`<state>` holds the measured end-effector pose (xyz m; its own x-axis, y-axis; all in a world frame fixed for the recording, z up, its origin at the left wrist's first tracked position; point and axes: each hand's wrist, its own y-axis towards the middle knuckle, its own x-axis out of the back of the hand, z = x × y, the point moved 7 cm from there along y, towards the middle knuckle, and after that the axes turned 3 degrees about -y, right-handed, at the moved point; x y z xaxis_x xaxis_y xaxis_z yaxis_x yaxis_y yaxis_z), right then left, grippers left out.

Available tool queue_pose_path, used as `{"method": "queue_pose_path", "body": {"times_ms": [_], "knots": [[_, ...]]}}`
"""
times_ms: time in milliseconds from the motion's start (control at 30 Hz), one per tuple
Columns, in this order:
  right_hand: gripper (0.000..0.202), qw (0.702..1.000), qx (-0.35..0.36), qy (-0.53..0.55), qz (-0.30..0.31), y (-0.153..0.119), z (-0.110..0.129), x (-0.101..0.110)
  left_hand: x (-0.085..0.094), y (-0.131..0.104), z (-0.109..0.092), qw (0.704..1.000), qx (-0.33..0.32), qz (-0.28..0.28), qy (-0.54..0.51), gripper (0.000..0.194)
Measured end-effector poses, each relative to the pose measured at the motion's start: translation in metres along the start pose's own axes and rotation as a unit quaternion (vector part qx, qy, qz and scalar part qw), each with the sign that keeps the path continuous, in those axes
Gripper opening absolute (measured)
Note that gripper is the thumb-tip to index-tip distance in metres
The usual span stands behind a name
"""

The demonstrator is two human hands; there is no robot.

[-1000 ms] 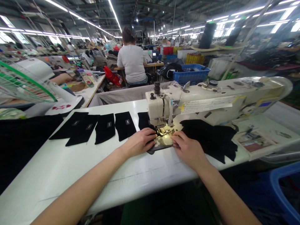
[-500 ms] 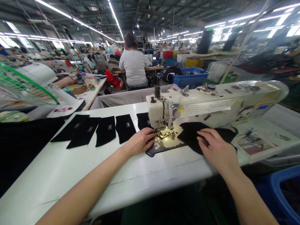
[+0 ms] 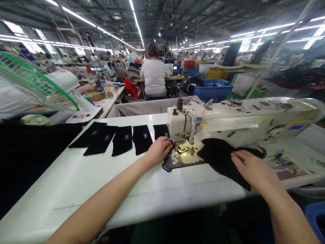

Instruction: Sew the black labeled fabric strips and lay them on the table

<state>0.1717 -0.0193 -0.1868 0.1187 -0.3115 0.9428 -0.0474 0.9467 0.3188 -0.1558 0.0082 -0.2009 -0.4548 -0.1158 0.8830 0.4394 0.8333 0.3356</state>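
Observation:
My left hand (image 3: 160, 149) is closed beside the needle area of the sewing machine (image 3: 181, 123), fingertips pressed together near the presser foot (image 3: 183, 148); what they hold, if anything, is too small to make out. On the right, my right hand (image 3: 251, 166) pinches the edge of a black fabric piece (image 3: 219, 154), which lies to the right of the needle plate and hangs toward the table's front edge. Several black pieces with small labels, one of them a curved-sided panel (image 3: 122, 141), lie in a row left of the machine.
A green-rimmed fan (image 3: 38, 81) stands at the left of the white table (image 3: 101, 183). Dark cloth (image 3: 30, 159) hangs at the far left. Beyond the machine are a blue basket (image 3: 213, 90) and a seated person in a white shirt (image 3: 154, 76). A tray lies at the right.
My right hand has moved right and toward the table's front edge, drawing the black fabric with it. My left hand stays by the presser foot. The camera view has shifted slightly.

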Motion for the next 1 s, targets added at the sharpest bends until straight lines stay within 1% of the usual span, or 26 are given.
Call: {"method": "queue_pose_path", "body": {"times_ms": [33, 67, 133, 200, 267, 367, 433, 467, 500, 533, 567, 633, 667, 700, 733, 767, 800, 833, 900, 933, 1000], "knots": [[0.029, 1.000, -0.015, -0.006, -0.019, 0.001, -0.003, 0.004, -0.002, 0.002, 0.005, 1.000, 0.022, -0.006, 0.021, 0.025], [0.030, 0.998, -0.029, -0.014, -0.050, 0.001, -0.005, 0.010, -0.004, 0.003, 0.008, 0.998, 0.040, -0.005, 0.044, 0.027], [0.032, 0.990, -0.038, -0.016, -0.138, -0.001, -0.003, 0.027, -0.008, 0.002, 0.016, 0.993, 0.072, 0.024, 0.087, 0.042], [0.035, 0.975, -0.015, 0.010, -0.219, -0.006, 0.004, 0.047, -0.010, -0.004, 0.026, 0.985, 0.107, 0.066, 0.120, 0.051], [0.032, 0.961, 0.012, 0.035, -0.276, -0.013, 0.011, 0.064, -0.006, -0.014, 0.040, 0.975, 0.139, 0.094, 0.145, 0.056], [0.023, 0.944, 0.060, 0.031, -0.322, -0.027, 0.025, 0.088, 0.008, -0.028, 0.061, 0.967, 0.168, 0.107, 0.161, 0.056], [0.021, 0.937, 0.099, 0.020, -0.334, -0.038, 0.035, 0.100, 0.022, -0.036, 0.066, 0.966, 0.179, 0.085, 0.167, 0.053], [0.022, 0.936, 0.121, 0.022, -0.331, -0.043, 0.040, 0.104, 0.029, -0.040, 0.061, 0.968, 0.177, 0.065, 0.164, 0.049], [0.023, 0.935, 0.146, 0.028, -0.323, -0.048, 0.046, 0.106, 0.037, -0.043, 0.051, 0.973, 0.169, 0.044, 0.150, 0.044], [0.024, 0.935, 0.172, 0.039, -0.308, -0.052, 0.053, 0.107, 0.043, -0.046, 0.035, 0.980, 0.157, 0.018, 0.121, 0.039], [0.026, 0.935, 0.207, 0.051, -0.284, -0.056, 0.062, 0.106, 0.048, -0.050, 0.014, 0.988, 0.138, -0.003, 0.075, 0.037], [0.029, 0.931, 0.286, 0.067, -0.216, -0.065, 0.085, 0.099, 0.052, -0.060, -0.036, 0.993, 0.093, -0.043, -0.066, 0.042], [0.030, 0.925, 0.323, 0.067, -0.187, -0.070, 0.096, 0.094, 0.051, -0.065, -0.063, 0.988, 0.056, -0.049, -0.135, 0.052], [0.030, 0.918, 0.355, 0.066, -0.165, -0.075, 0.108, 0.090, 0.046, -0.070, -0.090, 0.981, 0.011, -0.040, -0.187, 0.073], [0.029, 0.909, 0.381, 0.069, -0.152, -0.079, 0.117, 0.087, 0.041, -0.074, -0.109, 0.975, -0.005, -0.028, -0.219, 0.086], [0.028, 0.902, 0.398, 0.077, -0.148, -0.082, 0.125, 0.086, 0.034, -0.077, -0.120, 0.969, 0.001, -0.015, -0.245, 0.083], [0.027, 0.899, 0.402, 0.089, -0.149, -0.083, 0.130, 0.085, 0.028, -0.080, -0.125, 0.964, 0.018, -0.003, -0.267, 0.075], [0.026, 0.898, 0.401, 0.102, -0.151, -0.082, 0.132, 0.085, 0.022, -0.081, -0.123, 0.956, 0.045, 0.007, -0.290, 0.065], [0.025, 0.908, 0.373, 0.125, -0.145, -0.077, 0.128, 0.082, 0.016, -0.081, -0.111, 0.928, 0.100, 0.037, -0.358, 0.051], [0.023, 0.916, 0.349, 0.141, -0.138, -0.073, 0.122, 0.080, 0.015, -0.081, -0.103, 0.904, 0.124, 0.061, -0.406, 0.046], [0.020, 0.931, 0.289, 0.202, -0.100, -0.064, 0.108, 0.073, 0.015, -0.083, -0.091, 0.840, 0.164, 0.129, -0.500, 0.037]]}}
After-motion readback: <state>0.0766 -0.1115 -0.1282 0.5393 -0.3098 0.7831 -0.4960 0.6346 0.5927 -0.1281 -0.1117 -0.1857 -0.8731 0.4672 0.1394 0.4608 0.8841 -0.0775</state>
